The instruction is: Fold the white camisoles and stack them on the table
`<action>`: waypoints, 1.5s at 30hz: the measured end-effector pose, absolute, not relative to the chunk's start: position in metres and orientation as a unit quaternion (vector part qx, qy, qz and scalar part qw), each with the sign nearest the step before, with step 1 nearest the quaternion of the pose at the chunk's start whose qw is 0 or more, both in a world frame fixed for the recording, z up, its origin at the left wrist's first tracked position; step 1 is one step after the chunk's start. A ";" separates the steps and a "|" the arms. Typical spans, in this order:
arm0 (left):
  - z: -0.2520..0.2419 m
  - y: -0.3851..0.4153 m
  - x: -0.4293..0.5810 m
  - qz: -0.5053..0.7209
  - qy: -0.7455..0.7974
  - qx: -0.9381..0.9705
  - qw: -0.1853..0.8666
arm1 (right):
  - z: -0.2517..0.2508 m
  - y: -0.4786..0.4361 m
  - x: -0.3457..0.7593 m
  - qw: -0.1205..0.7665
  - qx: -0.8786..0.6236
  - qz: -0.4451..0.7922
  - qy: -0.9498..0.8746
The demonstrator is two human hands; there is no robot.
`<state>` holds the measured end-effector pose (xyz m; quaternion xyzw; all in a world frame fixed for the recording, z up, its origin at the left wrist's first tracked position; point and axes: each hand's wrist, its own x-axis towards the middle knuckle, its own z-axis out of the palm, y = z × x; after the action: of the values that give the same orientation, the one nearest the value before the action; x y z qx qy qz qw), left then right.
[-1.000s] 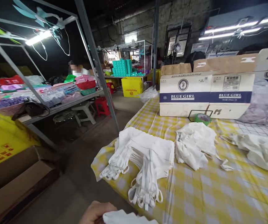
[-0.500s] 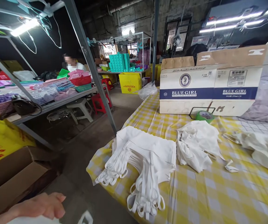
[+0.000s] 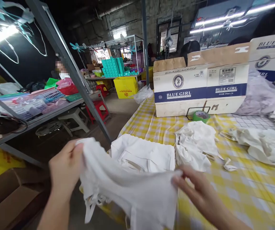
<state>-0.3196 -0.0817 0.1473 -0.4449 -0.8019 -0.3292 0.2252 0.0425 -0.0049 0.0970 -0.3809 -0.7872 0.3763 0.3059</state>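
A white garment with straps (image 3: pixel 128 188) is stretched between my hands at the near edge of the table, its middle sagging and its straps hanging at the left. My left hand (image 3: pixel 66 163) is closed on its upper left corner. At the other upper corner, my right hand (image 3: pixel 197 187) pinches the cloth between thumb and fingers. Just behind lies a stack of similar white garments (image 3: pixel 144 150), partly covered by the held one. Motion blurs both hands and the cloth.
A yellow checked tablecloth (image 3: pixel 223 191) covers the table. Crumpled white cloth (image 3: pixel 196 143) lies right of the stack. Behind it are green tape (image 3: pixel 201 117) and a white-blue carton (image 3: pixel 183 92). An open cardboard box (image 3: pixel 12 195) stands low left; a person sits beyond the metal post (image 3: pixel 80 76).
One hand was low at the left with white cloth beneath it; now both hands hold the garment spread out in front of the stack. The view has turned slightly right.
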 end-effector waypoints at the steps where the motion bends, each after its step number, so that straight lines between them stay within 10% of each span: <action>1: 0.148 -0.058 -0.311 -0.286 -0.798 -0.477 0.233 | 0.092 0.013 0.036 0.313 -0.412 0.355 -0.779; 11: 0.075 0.091 -0.300 0.018 -0.785 -0.607 0.124 | 0.016 0.095 0.012 0.232 -0.595 0.193 -0.745; 30: 0.080 0.065 -0.264 -0.004 -0.674 -0.686 0.274 | 0.026 0.078 0.088 0.247 -0.539 0.089 -0.800; 45: 0.082 0.003 0.000 -0.361 -0.466 -0.761 -0.271 | 0.138 0.058 0.166 0.405 -0.407 0.316 -0.755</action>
<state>0.0005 0.0027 0.0823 -0.7613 -0.4656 -0.3608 -0.2712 0.1658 0.0578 0.1375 -0.4069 -0.7553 0.3157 0.4052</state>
